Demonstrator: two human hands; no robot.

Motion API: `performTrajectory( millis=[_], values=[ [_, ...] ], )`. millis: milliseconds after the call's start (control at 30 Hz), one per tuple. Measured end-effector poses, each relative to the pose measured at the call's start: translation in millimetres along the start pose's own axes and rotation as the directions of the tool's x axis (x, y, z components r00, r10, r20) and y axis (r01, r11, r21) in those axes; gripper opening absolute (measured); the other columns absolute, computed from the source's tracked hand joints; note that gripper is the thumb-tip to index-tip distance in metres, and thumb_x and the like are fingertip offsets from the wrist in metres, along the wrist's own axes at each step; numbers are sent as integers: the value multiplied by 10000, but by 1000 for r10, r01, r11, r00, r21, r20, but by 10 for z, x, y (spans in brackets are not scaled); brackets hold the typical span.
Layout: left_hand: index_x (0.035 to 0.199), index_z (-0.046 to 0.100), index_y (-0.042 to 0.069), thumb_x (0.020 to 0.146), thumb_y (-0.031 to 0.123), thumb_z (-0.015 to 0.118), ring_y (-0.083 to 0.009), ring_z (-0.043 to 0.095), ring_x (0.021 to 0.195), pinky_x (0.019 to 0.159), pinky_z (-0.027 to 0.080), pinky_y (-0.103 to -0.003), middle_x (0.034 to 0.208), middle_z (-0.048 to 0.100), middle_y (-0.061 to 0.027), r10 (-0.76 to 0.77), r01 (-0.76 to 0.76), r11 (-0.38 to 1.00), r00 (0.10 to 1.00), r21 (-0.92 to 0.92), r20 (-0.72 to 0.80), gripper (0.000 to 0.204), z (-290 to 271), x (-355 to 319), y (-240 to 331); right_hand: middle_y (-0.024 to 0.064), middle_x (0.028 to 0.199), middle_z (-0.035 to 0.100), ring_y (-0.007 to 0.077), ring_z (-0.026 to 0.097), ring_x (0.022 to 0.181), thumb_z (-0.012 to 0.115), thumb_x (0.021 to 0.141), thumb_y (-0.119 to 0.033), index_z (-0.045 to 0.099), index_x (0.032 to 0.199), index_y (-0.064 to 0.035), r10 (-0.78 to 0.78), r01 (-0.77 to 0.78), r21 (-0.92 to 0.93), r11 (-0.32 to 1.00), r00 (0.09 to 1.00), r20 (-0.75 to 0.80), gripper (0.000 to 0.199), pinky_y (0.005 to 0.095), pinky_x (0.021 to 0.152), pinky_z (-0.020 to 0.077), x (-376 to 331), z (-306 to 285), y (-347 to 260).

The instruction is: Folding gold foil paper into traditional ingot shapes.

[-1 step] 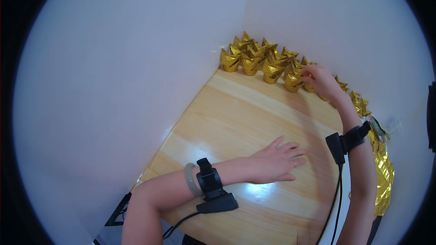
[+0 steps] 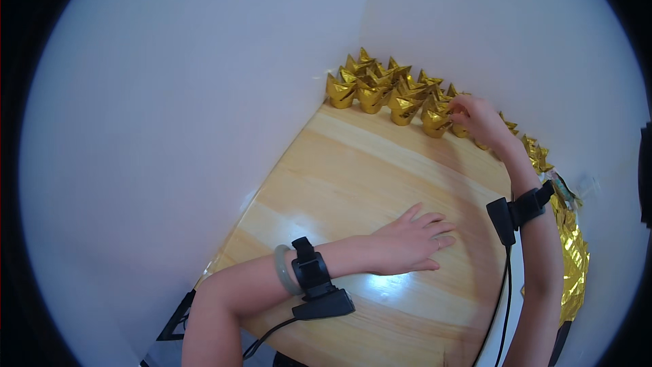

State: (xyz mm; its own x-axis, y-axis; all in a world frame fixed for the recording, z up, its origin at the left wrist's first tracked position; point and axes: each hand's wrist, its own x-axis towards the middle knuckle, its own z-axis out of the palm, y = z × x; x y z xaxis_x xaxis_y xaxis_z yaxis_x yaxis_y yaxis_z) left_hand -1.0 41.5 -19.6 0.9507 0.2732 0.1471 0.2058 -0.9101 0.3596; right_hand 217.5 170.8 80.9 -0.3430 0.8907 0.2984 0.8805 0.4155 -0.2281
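Folded gold foil paper ingots (image 2: 374, 98) stand in packed rows at the far end of the wooden table (image 2: 319, 177). My right hand (image 2: 477, 119) reaches to the front row, its fingers curled in a pinch at the right-hand tip of one gold paper ingot (image 2: 435, 124). The hand and wrist partly hide the ingots behind and to the right of it. My left hand (image 2: 411, 241) is open over the middle of the tabletop, palm down with fingers spread, and holds nothing.
White walls (image 2: 204, 95) meet behind the ingots and border the table. Crumpled gold foil sheets (image 2: 574, 258) lie at the right, beyond my right forearm, beside a small colourful packet (image 2: 562, 187). Black camera straps with cables (image 2: 312, 272) sit on both wrists.
The ingots and my left hand sit very slightly further left in the picture. Both hands keep their poses.
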Motion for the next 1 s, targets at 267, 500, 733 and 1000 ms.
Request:
performTrajectory(
  millis=[267,500,733,1000],
  values=[
    [1407,387,89,945,394,509,-316,245,1400,1133,177,-559,1500,302,-128,10,-10,1000,996,7,90,567,-84,-22,-11,165,870,677,317,641,833,602,868,-161,669,974,-17,142,-141,-20,990,987,69,192,386,751,495,-588,-600,15],
    [1391,418,101,928,376,542,-325,276,1377,1132,182,-517,1483,340,-125,14,-15,1000,999,7,38,553,-86,23,7,127,911,685,262,649,844,651,853,-136,658,1028,-18,430,-394,-254,883,896,108,211,371,755,503,-2128,-1573,530],
    [1393,431,130,923,393,555,-315,279,1378,1142,153,-512,1479,356,-105,-15,16,1000,999,-24,40,553,-139,-50,-37,170,1160,610,311,576,1080,775,731,-387,590,1186,-19,714,-627,-379,681,684,150,614,393,912,473,-3287,-1563,668],
    [1380,454,93,887,291,608,-323,321,1348,1120,238,-428,1463,385,-123,45,-46,997,999,58,19,553,-168,5,-7,159,1262,471,325,453,1198,857,576,-442,476,1300,-30,649,-567,-547,616,759,-57,916,401,1028,382,-3647,-1186,498]
  ],
)
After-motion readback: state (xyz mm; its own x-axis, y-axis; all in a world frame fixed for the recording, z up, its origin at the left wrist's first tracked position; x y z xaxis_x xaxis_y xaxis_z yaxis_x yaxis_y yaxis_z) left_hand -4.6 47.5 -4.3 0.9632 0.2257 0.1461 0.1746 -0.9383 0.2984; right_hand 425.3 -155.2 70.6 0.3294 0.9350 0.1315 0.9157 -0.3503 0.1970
